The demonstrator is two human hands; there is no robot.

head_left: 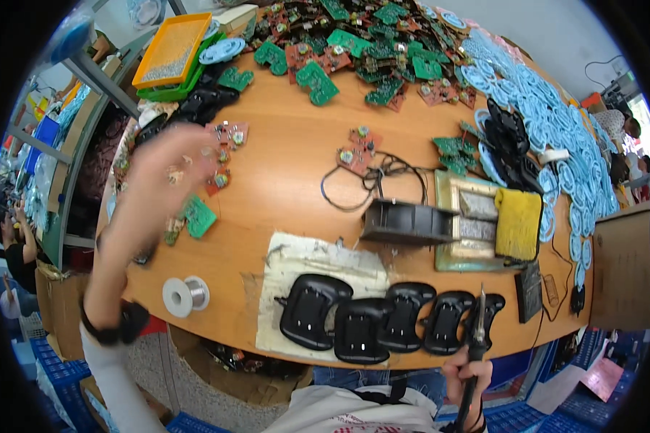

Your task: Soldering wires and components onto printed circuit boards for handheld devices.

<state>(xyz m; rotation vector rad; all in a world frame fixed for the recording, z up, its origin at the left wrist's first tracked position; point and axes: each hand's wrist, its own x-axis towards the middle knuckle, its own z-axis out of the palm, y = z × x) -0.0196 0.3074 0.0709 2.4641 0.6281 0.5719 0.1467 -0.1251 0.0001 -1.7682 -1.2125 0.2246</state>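
Note:
My right hand point(468, 372) grips a soldering iron point(477, 346) by its dark handle, tip pointing up, at the near edge of the table. Just beyond it a row of several black game controller shells point(315, 312) lies on a pale cloth point(285, 263). My left hand point(172, 157) stretches over the left side of the table, smeared by motion, so its fingers cannot be made out. Close by it are reddish circuit boards point(232, 133) with small parts on them and a green circuit board point(198, 216).
A solder wire spool point(185, 296) stands near the left edge. Right of centre are a black fan point(409, 222) with a cable and a tray point(448, 257) with a yellow sponge point(518, 224). Circuit boards point(318, 83) heap at the back; blue rings point(531, 97) pile right. An orange tray point(172, 50) sits back left.

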